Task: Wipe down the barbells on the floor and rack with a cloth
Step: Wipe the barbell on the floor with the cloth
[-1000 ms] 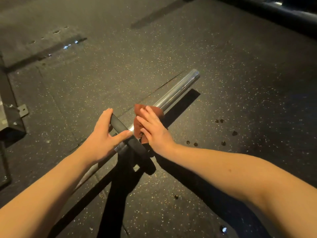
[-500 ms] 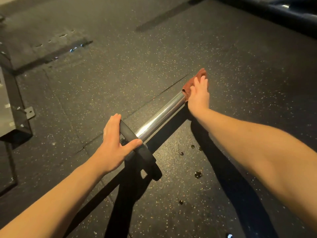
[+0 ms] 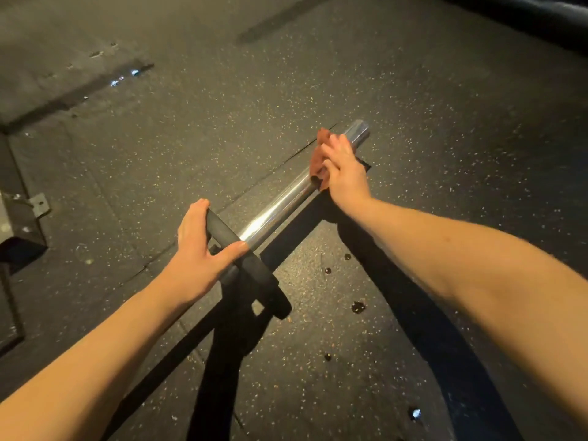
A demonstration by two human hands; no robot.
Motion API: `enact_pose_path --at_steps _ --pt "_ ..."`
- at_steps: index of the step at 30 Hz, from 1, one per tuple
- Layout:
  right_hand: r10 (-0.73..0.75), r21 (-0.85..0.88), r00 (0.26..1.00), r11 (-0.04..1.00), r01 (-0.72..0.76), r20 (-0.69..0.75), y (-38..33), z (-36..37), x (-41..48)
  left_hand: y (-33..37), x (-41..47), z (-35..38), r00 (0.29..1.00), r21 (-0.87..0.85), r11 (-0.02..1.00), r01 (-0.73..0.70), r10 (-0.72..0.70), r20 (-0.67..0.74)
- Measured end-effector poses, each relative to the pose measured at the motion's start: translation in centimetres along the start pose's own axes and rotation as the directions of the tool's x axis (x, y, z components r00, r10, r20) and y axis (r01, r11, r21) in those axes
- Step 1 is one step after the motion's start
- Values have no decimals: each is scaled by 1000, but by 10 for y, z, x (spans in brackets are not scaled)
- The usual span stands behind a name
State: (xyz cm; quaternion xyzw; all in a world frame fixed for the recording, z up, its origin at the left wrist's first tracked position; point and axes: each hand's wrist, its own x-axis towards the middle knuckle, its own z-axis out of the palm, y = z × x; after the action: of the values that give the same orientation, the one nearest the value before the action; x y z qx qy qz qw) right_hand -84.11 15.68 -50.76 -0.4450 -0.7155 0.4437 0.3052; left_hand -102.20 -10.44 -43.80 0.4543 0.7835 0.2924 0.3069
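A chrome barbell sleeve (image 3: 280, 205) lies on the dark rubber floor, running from lower left to upper right, with its bare end at the upper right. My left hand (image 3: 199, 249) grips the black collar (image 3: 241, 253) at the sleeve's near end, thumb over its front. My right hand (image 3: 343, 171) holds a reddish-brown cloth (image 3: 319, 154) wrapped over the sleeve a little short of its far tip. The rest of the bar is hidden under my left arm.
Speckled rubber floor mats (image 3: 413, 122) with seams surround the bar. A black metal rack foot with a bolted bracket (image 3: 22, 224) stands at the left edge. Dark wet spots (image 3: 358, 307) dot the floor right of the collar. A dark padded edge (image 3: 541, 14) crosses the top right corner.
My right hand slid the cloth out along the sleeve to its far tip, then came back a little, so the tip is bare again. My left hand stayed on the collar.
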Motion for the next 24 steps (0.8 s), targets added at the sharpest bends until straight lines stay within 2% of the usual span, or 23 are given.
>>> enact_pose_path --at_steps 4,7,11,13,16,22,24 --pt "9 -282 999 959 -22 -44 1 -26 54 1 -2 2 1000 -6 1000 -24 24 2" --pt "-86 -454 996 886 94 38 -12 -15 39 0 -4 4 998 47 997 -57 57 -6" --pt "-133 -306 965 931 200 226 -16 23 -39 4 -8 6 995 110 990 -91 93 -18" --pt "-215 -259 905 911 321 366 -18 43 -75 6 -9 7 996 134 988 -80 83 -17" --pt "-309 -165 823 888 429 477 -26 59 -106 8 -14 8 999 189 981 -49 51 -4" --pt "-299 -144 761 879 454 576 -44 40 -127 11 -30 13 994 329 939 -104 94 47" --pt "-227 -126 786 925 359 576 -57 27 -137 10 -37 13 992 322 939 -124 110 60"
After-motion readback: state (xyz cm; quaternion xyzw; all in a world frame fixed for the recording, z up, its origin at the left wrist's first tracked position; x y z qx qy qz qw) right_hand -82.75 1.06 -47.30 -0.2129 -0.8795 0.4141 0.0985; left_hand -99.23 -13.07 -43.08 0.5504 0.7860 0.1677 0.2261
